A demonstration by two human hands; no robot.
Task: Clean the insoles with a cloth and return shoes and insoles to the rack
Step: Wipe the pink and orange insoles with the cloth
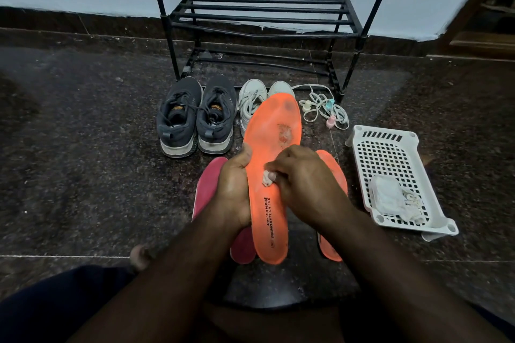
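On the speckled dark stone floor, a pair of dark grey mesh shoes stands at the left before the black metal rack. A pink insole lies flat below them. The left hand grips the edge of the orange insole, a long smooth foam piece with a worn patch near its toe and black print at the heel. The right hand pinches a small white cloth against it. A second orange insole lies behind. The white perforated plastic basket holds crumpled cloths at the right.
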